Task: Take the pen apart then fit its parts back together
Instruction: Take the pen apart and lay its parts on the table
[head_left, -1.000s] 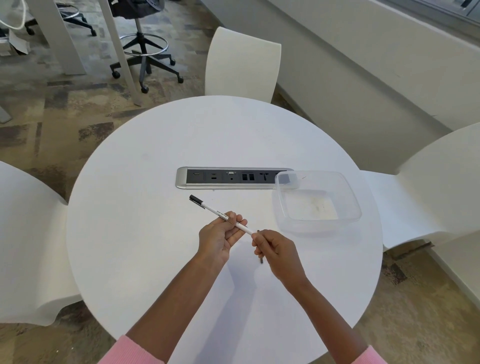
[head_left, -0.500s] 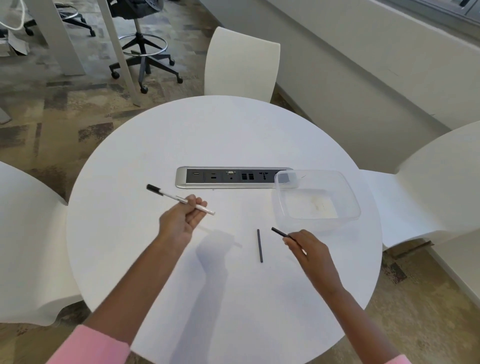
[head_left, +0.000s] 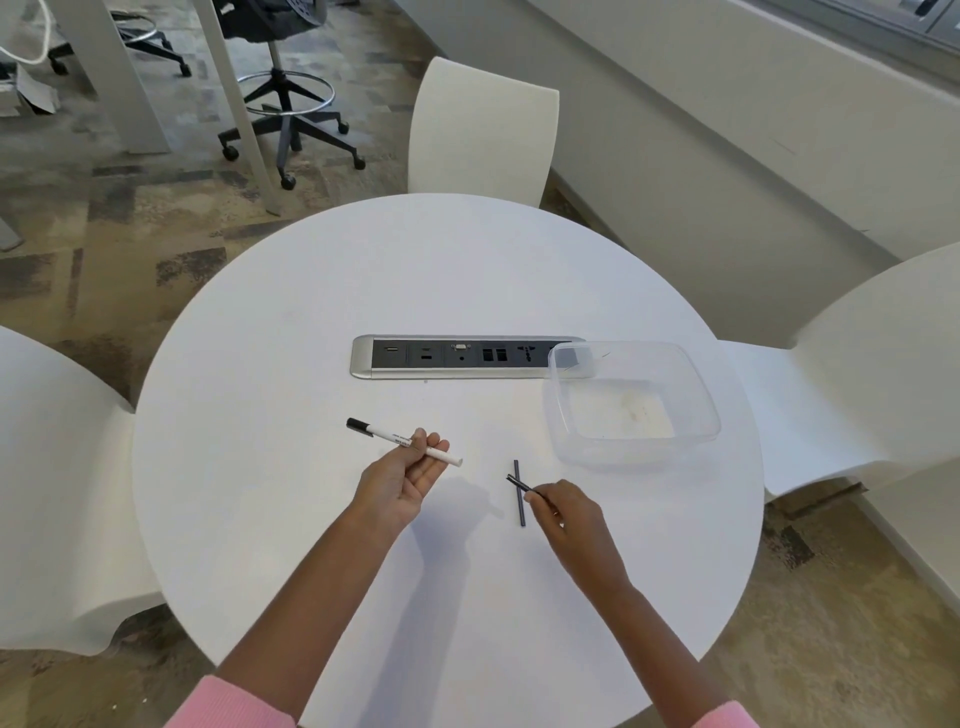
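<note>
**Hands apart, pen in pieces**

The left hand (head_left: 410, 475) grasps the white pen barrel (head_left: 402, 441) between thumb and fingers, palm turned up, black cap end pointing away to the left and the open end toward the middle of the worktop (head_left: 311, 519). The right hand (head_left: 563, 512) pinches a short dark piece (head_left: 519, 483), whose free end crosses over the thin dark rod (head_left: 519, 493) lying flat on the worktop.

A second ago both hands met on the barrel; half a second ago they had swung wide apart, the right hand's piece clear of the rod. Now the hands have drawn in again and the piece sits above the rod; whether they touch I cannot tell. The clear plastic tub (head_left: 631, 402) stands unused beside the socket strip (head_left: 462, 357).

By my reading, disassembly is done or nearly so, and refitting comes next.
</note>
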